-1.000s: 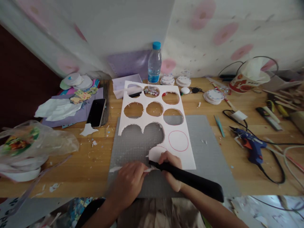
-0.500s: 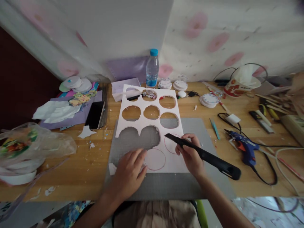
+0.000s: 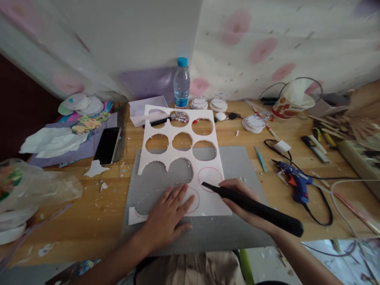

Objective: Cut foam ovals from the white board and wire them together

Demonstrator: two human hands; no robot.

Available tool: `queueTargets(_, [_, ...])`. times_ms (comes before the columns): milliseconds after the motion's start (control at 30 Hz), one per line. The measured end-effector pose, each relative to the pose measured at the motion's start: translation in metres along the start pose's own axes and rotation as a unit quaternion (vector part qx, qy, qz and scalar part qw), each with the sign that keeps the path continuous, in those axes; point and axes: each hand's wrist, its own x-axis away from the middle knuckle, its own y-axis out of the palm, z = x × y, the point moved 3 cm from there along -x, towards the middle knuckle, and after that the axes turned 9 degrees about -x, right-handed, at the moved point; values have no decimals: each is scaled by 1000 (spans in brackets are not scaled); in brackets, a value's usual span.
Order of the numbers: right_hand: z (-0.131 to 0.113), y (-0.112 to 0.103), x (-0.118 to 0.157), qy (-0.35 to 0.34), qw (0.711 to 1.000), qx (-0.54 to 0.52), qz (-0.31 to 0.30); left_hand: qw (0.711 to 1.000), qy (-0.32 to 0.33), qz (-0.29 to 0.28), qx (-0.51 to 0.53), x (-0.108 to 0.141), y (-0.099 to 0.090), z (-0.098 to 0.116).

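Note:
A white sheet (image 3: 218, 208), probably foam board, lies on a grey cutting mat (image 3: 208, 233). Several rough round holes are cut through it, and red circles are drawn on its lower part. My left hand (image 3: 168, 211) is spread flat on the lower edge, its fingers covering part of one red circle. In my right hand (image 3: 242, 187) is a black utility knife (image 3: 264, 209), gripped along its handle. Its tip is over the red circle (image 3: 210, 168) at lower right; whether it touches the sheet I cannot tell. A white corner strip (image 3: 133, 215) sits left of my left hand.
A water bottle (image 3: 181, 85) stands behind the sheet. To the left are a phone (image 3: 107, 145) and a plastic bag (image 3: 56, 184). A blue glue gun (image 3: 299, 184) with its cord, tweezers (image 3: 260, 159) and a paper tub (image 3: 289, 107) are at right.
The knife in my right hand has swung its tip down onto the red circle's lower left. My left hand's fingers have spread out on the sheet. The whole view has shifted slightly.

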Motion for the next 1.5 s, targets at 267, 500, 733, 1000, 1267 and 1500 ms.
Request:
queueTargets(267, [-2, 18, -11, -63, 990, 28, -125, 1000, -2, 1, 7, -2, -1, -1])
queueTargets(500, [-12, 19, -18, -81, 984, 61, -148, 1000, -4, 7, 7, -3, 0, -1])
queueTargets(733, [-11, 21, -15, -66, 985, 65, -145, 1000, -6, 14, 8, -3, -1, -2])
queueTargets(1000, [-16, 29, -15, -59, 982, 115, -139, 1000, -6, 20, 8, -3, -1, -1])
queueTargets(1267, [-24, 34, -10, -56, 978, 155, -124, 999, -9, 46, 20, -1, -1, 0])
queueTargets(1500, [-24, 36, -7, -62, 977, 159, -125, 998, -12, 61, 18, 0, -2, 0])
